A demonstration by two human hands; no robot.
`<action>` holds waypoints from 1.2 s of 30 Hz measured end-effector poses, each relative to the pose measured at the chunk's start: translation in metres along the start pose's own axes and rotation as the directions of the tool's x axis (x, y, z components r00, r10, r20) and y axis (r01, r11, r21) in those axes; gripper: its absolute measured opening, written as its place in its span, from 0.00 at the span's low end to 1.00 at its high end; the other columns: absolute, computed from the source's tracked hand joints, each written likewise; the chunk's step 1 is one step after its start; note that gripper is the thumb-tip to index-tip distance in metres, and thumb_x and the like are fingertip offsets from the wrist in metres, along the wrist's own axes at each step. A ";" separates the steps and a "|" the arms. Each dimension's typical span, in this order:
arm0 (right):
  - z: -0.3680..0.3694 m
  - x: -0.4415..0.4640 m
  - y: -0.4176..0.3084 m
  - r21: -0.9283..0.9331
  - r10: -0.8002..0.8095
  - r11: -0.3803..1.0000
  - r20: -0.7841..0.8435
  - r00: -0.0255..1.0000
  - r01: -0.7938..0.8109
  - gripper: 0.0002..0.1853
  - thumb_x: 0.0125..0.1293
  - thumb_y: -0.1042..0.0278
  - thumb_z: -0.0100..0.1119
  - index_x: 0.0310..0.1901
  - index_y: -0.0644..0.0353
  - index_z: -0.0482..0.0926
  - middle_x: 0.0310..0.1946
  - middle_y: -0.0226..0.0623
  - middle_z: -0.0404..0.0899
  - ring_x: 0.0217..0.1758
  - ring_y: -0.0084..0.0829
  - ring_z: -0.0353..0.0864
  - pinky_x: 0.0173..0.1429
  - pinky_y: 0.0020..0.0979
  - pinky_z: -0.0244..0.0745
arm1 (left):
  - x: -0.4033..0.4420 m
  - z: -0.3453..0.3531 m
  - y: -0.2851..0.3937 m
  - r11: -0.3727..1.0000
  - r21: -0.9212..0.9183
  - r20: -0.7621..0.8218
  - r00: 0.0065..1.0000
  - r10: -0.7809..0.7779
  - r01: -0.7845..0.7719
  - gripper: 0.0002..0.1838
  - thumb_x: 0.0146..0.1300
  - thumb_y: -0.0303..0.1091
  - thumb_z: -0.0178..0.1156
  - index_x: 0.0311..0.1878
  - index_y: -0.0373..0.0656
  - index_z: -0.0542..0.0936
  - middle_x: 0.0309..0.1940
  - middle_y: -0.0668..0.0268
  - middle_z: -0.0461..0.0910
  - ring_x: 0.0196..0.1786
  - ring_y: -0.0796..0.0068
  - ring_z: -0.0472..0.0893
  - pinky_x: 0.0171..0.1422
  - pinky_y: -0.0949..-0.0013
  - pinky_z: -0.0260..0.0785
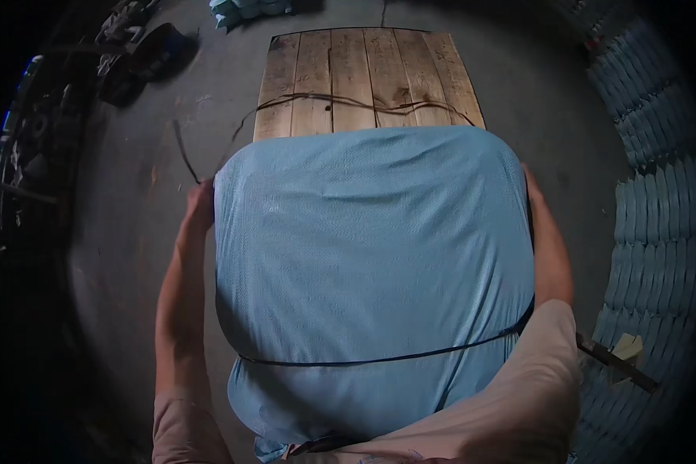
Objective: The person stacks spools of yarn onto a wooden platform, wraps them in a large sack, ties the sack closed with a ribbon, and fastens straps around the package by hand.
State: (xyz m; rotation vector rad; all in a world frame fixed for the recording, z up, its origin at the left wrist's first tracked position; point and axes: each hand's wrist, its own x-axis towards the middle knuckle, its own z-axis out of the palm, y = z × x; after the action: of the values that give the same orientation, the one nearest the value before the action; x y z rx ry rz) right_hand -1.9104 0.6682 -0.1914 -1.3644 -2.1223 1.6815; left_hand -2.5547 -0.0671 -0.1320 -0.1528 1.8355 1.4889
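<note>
A large, bulging bundle wrapped in light blue woven fabric (371, 247) fills the middle of the head view. One dark strap (363, 362) runs around its near part. At the bundle's upper left side, my left hand (201, 203) is closed around a dark cord (184, 151) whose loose end sticks up and away. On the opposite side, my right hand (529, 184) rests against the upper right edge, its fingers hidden behind the fabric. More dark cord (309, 97) lies across the wooden board (352, 66) beyond the bundle and trails down toward my left hand.
Stacks of folded light blue sacks (657, 209) line the right side. A dark tool-like bar with a pale piece (625, 356) juts out at lower right. Dark round tubs (162, 50) stand at upper left, and another blue bundle (247, 9) sits at the top.
</note>
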 end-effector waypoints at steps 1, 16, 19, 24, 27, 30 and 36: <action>0.056 -0.105 -0.112 0.050 0.235 0.972 -0.095 0.967 -0.231 0.34 0.83 0.42 0.45 0.69 0.68 0.79 0.67 0.45 0.81 0.69 0.37 0.79 0.72 0.41 0.75 | 0.004 -0.002 -0.039 0.974 0.210 -0.057 0.996 -0.073 0.083 0.22 0.83 0.47 0.53 0.61 0.39 0.85 0.68 0.51 0.81 0.71 0.52 0.78 0.74 0.51 0.70; 0.077 -0.278 -0.151 -0.205 0.093 0.976 0.109 0.990 -0.069 0.28 0.84 0.54 0.52 0.70 0.72 0.76 0.56 0.48 0.84 0.56 0.34 0.83 0.61 0.36 0.79 | -0.468 -0.084 0.201 0.203 0.465 -0.149 0.149 0.977 -0.862 0.16 0.82 0.34 0.53 0.37 0.40 0.83 0.63 0.51 0.79 0.66 0.53 0.78 0.73 0.48 0.67; 0.073 -0.216 -0.091 -0.036 0.071 0.997 0.045 0.996 -0.070 0.22 0.80 0.60 0.52 0.58 0.73 0.83 0.51 0.45 0.87 0.51 0.32 0.83 0.56 0.38 0.78 | -0.493 0.030 0.274 0.057 0.287 0.014 0.064 0.998 -0.956 0.16 0.83 0.36 0.52 0.40 0.40 0.85 0.55 0.52 0.82 0.58 0.55 0.81 0.65 0.51 0.70; 0.054 -0.216 -0.129 -0.381 0.019 0.924 -0.028 0.999 -0.029 0.18 0.69 0.61 0.65 0.43 0.74 0.87 0.33 0.44 0.88 0.39 0.31 0.84 0.44 0.39 0.77 | -0.450 0.337 0.266 0.291 -0.114 0.600 0.168 0.783 -0.950 0.18 0.83 0.38 0.51 0.45 0.38 0.87 0.42 0.53 0.87 0.44 0.57 0.85 0.52 0.57 0.76; 0.039 -0.228 -0.138 -0.296 -0.234 0.931 -0.042 0.971 0.212 0.17 0.77 0.61 0.60 0.40 0.70 0.87 0.27 0.34 0.86 0.34 0.22 0.79 0.41 0.35 0.75 | -0.361 0.503 0.148 0.347 -0.004 0.786 0.212 0.581 -0.938 0.17 0.80 0.37 0.52 0.42 0.40 0.88 0.38 0.48 0.88 0.42 0.46 0.87 0.50 0.50 0.78; 0.048 -0.292 -0.200 -0.333 -0.414 0.878 -0.171 0.894 0.343 0.13 0.77 0.66 0.62 0.39 0.68 0.85 0.29 0.43 0.87 0.32 0.35 0.86 0.41 0.37 0.79 | -0.259 0.586 0.002 0.072 0.335 0.875 0.338 0.345 -0.940 0.12 0.71 0.35 0.59 0.50 0.42 0.87 0.43 0.51 0.88 0.45 0.42 0.87 0.51 0.48 0.79; 0.050 -0.311 -0.248 -0.091 -0.643 0.761 0.029 0.765 0.642 0.13 0.76 0.62 0.62 0.39 0.65 0.85 0.33 0.50 0.86 0.34 0.44 0.87 0.43 0.42 0.81 | -0.295 0.586 -0.026 0.104 0.162 0.906 0.190 0.378 -0.981 0.16 0.71 0.38 0.58 0.56 0.41 0.81 0.43 0.49 0.88 0.47 0.38 0.86 0.53 0.39 0.77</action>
State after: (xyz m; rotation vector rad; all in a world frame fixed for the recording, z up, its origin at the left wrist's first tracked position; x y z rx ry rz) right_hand -1.8963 0.4214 0.1248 -0.5138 -2.3113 1.2900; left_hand -2.0554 0.3371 0.0059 1.9448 1.6650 0.8218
